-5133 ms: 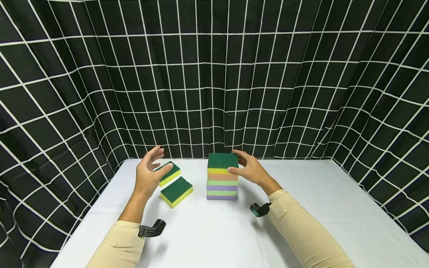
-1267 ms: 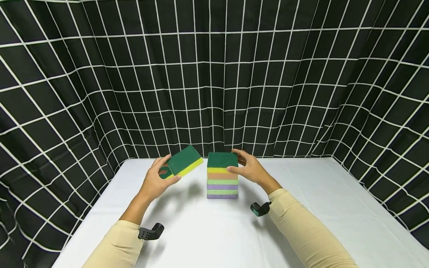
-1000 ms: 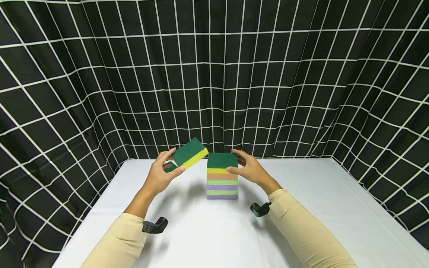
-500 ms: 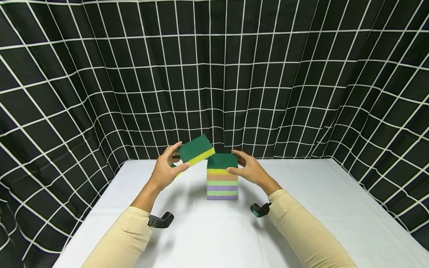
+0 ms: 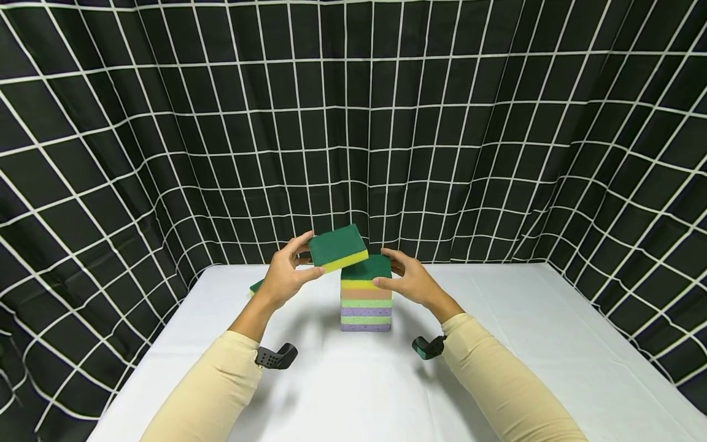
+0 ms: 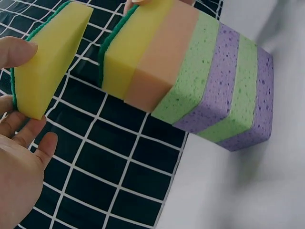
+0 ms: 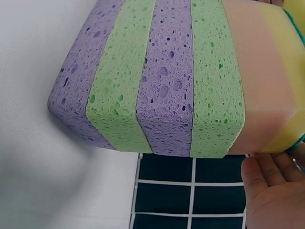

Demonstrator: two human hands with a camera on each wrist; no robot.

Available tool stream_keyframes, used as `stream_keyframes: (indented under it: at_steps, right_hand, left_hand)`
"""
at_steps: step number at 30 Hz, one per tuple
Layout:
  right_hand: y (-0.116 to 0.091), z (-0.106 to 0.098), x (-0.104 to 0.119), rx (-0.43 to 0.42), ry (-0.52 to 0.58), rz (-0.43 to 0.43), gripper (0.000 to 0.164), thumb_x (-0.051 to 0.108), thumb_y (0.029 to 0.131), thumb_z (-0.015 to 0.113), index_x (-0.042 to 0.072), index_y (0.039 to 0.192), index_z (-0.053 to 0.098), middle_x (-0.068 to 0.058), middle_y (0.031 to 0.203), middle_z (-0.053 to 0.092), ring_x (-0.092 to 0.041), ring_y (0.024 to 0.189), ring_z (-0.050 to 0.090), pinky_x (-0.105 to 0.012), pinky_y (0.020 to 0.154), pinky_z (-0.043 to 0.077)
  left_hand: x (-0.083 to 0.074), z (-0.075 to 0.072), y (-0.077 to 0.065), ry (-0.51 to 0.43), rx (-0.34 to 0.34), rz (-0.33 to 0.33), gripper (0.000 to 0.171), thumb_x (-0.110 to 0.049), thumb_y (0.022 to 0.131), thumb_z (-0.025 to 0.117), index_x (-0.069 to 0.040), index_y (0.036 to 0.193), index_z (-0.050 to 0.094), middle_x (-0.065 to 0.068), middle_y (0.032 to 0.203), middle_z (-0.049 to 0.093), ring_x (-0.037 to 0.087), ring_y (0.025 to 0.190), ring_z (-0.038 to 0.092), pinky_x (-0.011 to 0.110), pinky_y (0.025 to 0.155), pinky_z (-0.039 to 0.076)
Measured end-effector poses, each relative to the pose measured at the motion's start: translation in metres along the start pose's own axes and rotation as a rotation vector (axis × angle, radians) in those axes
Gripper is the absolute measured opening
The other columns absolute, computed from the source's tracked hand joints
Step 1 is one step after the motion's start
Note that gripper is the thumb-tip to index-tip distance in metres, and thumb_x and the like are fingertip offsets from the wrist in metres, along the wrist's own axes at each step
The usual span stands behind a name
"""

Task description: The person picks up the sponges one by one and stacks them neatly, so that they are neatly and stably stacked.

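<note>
My left hand (image 5: pixel 284 273) grips a yellow sponge (image 5: pixel 338 248) with a green scouring top, thumb on its near side and fingers behind. It is raised and tilted, overlapping the left part of a sponge stack (image 5: pixel 366 303) in the head view. From the bottom, the stack goes purple, green, purple, green, peach, then a yellow sponge with a green scouring top (image 5: pixel 375 268). My right hand (image 5: pixel 411 281) holds the stack's upper right end, thumb in front and fingers at the back. The left wrist view shows a gap between the held sponge (image 6: pixel 55 57) and the top one (image 6: pixel 136 47).
Another green-topped yellow sponge (image 5: pixel 256 286) lies on the white table (image 5: pixel 342 387) at the left, mostly hidden behind my left hand. A black cloth with a white grid (image 5: pixel 359 135) hangs behind the table and along both sides.
My left hand has taken one of the two loose sponges off the table, lifted it and carried it right toward the stack's top. The right hand stays at the stack.
</note>
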State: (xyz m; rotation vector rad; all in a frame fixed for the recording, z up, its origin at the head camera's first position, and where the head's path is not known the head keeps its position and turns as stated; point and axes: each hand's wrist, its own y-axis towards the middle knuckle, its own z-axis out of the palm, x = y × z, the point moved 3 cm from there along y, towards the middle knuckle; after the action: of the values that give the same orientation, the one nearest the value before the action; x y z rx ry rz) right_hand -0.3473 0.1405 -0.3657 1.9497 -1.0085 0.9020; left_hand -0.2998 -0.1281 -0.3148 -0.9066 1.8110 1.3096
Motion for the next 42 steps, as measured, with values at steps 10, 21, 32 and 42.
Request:
stream_keyframes:
  at_steps: [10,21,32,42]
  right_hand:
    - [-0.002,0.0,-0.001,0.006,0.004,0.002,0.085,0.029,0.083,0.078,0.002,0.149,0.032,-0.016,0.146,0.04,-0.033,0.131,0.041,-0.046,0.104,0.035]
    - [-0.001,0.001,0.0,0.026,0.055,-0.039,0.079,0.017,0.086,0.076,0.003,0.149,0.031,-0.015,0.145,0.041,-0.032,0.132,0.039,-0.044,0.106,0.033]
    - [-0.014,0.0,0.034,0.035,0.055,-0.049,0.075,0.009,0.086,0.074,-0.005,0.147,0.032,-0.02,0.144,0.041,-0.036,0.133,0.038,-0.046,0.106,0.032]
    - [-0.014,-0.001,0.034,0.029,0.069,-0.072,0.077,0.007,0.084,0.075,-0.003,0.147,0.032,-0.019,0.143,0.043,-0.034,0.132,0.039,-0.046,0.106,0.032]
  left_hand:
    - [0.023,0.014,0.014,-0.12,0.063,-0.006,0.077,0.006,0.083,0.067,0.001,0.149,0.028,0.015,0.144,0.041,0.032,0.125,0.045,0.049,0.106,0.031]
    - [0.029,0.029,0.022,-0.119,0.12,-0.023,0.076,0.005,0.084,0.068,0.001,0.149,0.028,0.016,0.147,0.038,0.031,0.128,0.041,0.048,0.107,0.03]
    - [0.014,0.038,0.023,-0.139,0.204,-0.1,0.075,0.011,0.086,0.061,0.006,0.149,0.022,0.024,0.146,0.034,0.042,0.125,0.042,0.044,0.1,0.04]
    - [0.004,0.04,0.02,-0.156,0.21,-0.112,0.073,0.012,0.086,0.059,0.008,0.148,0.023,0.026,0.145,0.035,0.041,0.128,0.038,0.039,0.098,0.042]
